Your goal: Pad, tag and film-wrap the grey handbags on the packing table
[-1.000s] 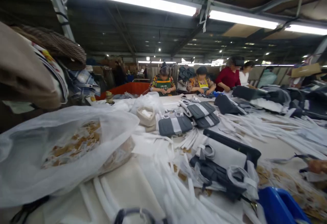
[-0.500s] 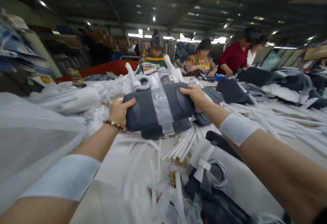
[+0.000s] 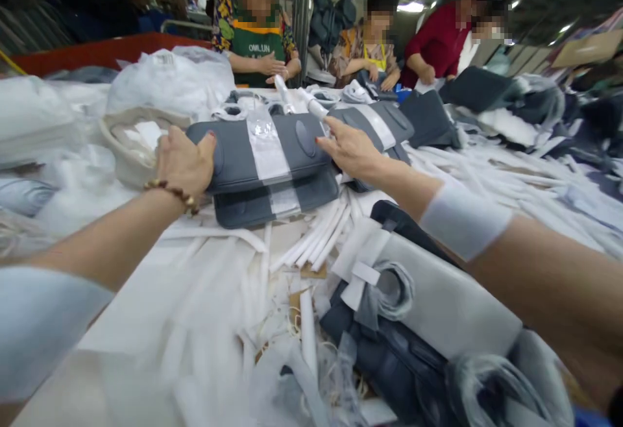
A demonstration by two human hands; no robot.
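Observation:
A dark blue-grey handbag [image 3: 228,158] with a clear plastic band round its middle lies over a second dark handbag [image 3: 233,209]. My left hand [image 3: 185,161] is at its left end, with the fingers curled and the thumb along the edge. At the right end is my right hand [image 3: 353,148], its fingers stretched out and apart, the tips by the bag's edge. Wrapped white handles show behind the bag. Nearer me lies another dark handbag [image 3: 389,362] with a grey-white sheet [image 3: 452,297] and a coiled, plastic-wrapped strap [image 3: 396,291].
White padding strips [image 3: 311,239] lie across the table [image 3: 121,342]. More banded handbags [image 3: 374,125] are to the right. Plastic-wrapped bundles [image 3: 170,83] and an open pale bag [image 3: 131,138] are at left. Several co-workers stand across the table, one in a green apron [image 3: 257,47].
The held handbag has come down onto the dark handbag beneath it. My right hand has loosened from its end. The view has tilted down.

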